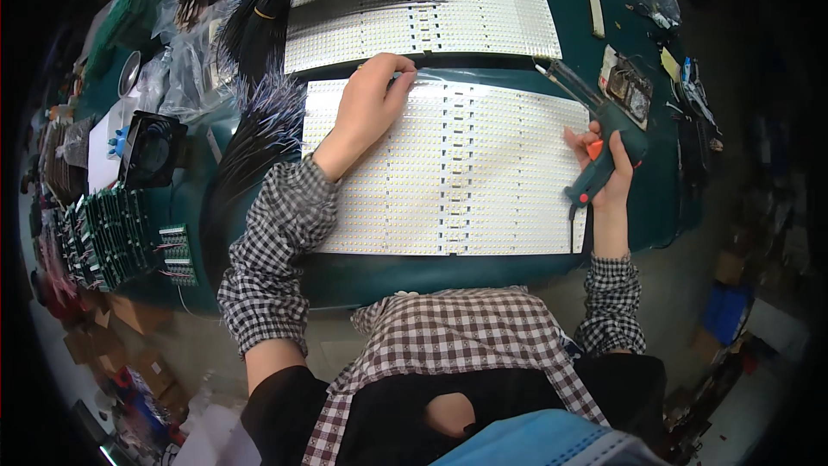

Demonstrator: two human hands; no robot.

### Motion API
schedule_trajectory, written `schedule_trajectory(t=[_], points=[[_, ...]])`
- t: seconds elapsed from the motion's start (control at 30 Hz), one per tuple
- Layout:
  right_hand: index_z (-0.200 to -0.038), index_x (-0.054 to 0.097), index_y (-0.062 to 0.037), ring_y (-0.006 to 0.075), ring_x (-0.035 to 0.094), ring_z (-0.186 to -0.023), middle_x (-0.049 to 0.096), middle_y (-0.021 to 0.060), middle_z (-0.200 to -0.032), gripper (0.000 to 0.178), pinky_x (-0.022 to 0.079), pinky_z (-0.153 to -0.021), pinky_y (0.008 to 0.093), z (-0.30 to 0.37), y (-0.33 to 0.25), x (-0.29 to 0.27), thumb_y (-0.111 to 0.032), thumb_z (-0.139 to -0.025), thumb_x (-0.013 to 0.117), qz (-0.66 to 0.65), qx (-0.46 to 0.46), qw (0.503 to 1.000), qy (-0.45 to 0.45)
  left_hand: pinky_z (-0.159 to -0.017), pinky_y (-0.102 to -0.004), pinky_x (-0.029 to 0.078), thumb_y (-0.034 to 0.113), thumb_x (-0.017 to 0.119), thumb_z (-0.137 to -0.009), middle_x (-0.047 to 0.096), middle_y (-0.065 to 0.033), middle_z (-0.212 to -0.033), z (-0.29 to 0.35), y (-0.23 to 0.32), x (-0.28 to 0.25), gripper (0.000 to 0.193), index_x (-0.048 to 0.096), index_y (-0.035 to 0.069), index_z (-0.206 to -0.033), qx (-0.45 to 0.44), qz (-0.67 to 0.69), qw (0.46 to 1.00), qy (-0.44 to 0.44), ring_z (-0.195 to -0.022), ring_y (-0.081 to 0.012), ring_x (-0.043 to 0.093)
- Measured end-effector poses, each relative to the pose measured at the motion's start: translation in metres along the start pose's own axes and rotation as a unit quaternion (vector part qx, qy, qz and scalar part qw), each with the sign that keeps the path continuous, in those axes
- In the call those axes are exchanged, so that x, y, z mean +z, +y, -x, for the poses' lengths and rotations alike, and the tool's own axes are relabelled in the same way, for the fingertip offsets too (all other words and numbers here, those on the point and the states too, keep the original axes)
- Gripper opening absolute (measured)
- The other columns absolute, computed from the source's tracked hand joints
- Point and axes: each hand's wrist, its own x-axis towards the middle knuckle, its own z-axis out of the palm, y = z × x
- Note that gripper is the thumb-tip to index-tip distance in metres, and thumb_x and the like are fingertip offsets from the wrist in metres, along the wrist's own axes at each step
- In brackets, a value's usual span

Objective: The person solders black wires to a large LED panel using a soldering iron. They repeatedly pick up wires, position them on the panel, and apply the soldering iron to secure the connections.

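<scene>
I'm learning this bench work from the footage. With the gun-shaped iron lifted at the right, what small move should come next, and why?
Probably bring the green gun-shaped soldering iron in the right hand leftward to the white LED strip panel's top edge, where the left hand presses. Its tip points there but hangs apart.

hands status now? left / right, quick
Left hand: fingers curled at the top edge of the near LED strip panel; whether it pinches anything cannot be told.
Right hand: closed on the soldering gun.
</scene>
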Motion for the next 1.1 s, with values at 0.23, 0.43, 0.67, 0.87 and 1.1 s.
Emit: schedule_trajectory(t=[0.23,0.43,0.67,0.87,1.1], points=[[-0.115,0.048,0.0049,0.0251,0.064,-0.081,0.063,0.0135,-0.092,0.042,0.054,-0.077,0.045,0.029,-0.063,0.042,-0.031,-0.094,0.043,0.087,0.022,0.996,0.008,-0.058,-0.0257,0.044,0.002,0.059,-0.082,0.056,-0.0068,-0.082,-0.008,0.044,-0.056,0.007,0.058,0.0,-0.089,-0.056,-0.032,0.997,-0.037,-0.065,-0.0159,0.055],[-0.116,0.046,0.0045,0.0217,0.062,-0.08,0.059,0.0113,-0.094,0.046,0.055,-0.071,0.0369,0.018,-0.077,0.1,-0.036,-0.094,0.042,0.078,0.024,0.996,-0.035,-0.053,-0.0207,0.039,0.008,0.062,-0.082,0.058,-0.0018,-0.072,-0.011,0.063,-0.035,0.01,0.059,-0.001,-0.085,-0.158,0.142,0.967,-0.145,-0.06,-0.0055,0.047],[-0.115,0.046,0.0033,0.0222,0.062,-0.077,0.061,0.0108,-0.091,0.046,0.052,-0.07,0.0348,0.007,-0.007,0.091,-0.037,-0.092,0.045,0.042,0.056,0.998,0.0,-0.056,-0.0278,0.043,0.01,0.061,-0.078,0.058,-0.0073,-0.072,-0.013,0.067,-0.005,0.009,0.059,0.002,-0.08,-0.189,0.161,0.957,-0.153,-0.063,-0.0165,0.053],[-0.111,0.049,0.008,0.0236,0.065,-0.074,0.063,0.015,-0.086,0.045,0.055,-0.066,0.0375,0.009,0.001,0.082,-0.032,-0.089,0.049,0.103,0.019,0.994,0.02,-0.055,-0.0325,0.045,0.01,0.06,-0.075,0.058,-0.0091,-0.073,-0.009,0.075,-0.004,0.006,0.058,0.004,-0.076,-0.206,0.145,0.958,-0.14,-0.062,-0.0226,0.058],[-0.114,0.046,0.0048,0.0223,0.063,-0.077,0.061,0.0118,-0.091,0.05,0.053,-0.07,0.0347,0.007,0.0,0.078,-0.038,-0.089,0.05,0.108,0.045,0.993,0.005,-0.055,-0.0201,0.041,0.006,0.063,-0.078,0.057,-0.0017,-0.072,-0.01,0.075,-0.005,0.009,0.058,0.001,-0.083,-0.208,0.125,0.958,-0.156,-0.062,-0.0064,0.051]])
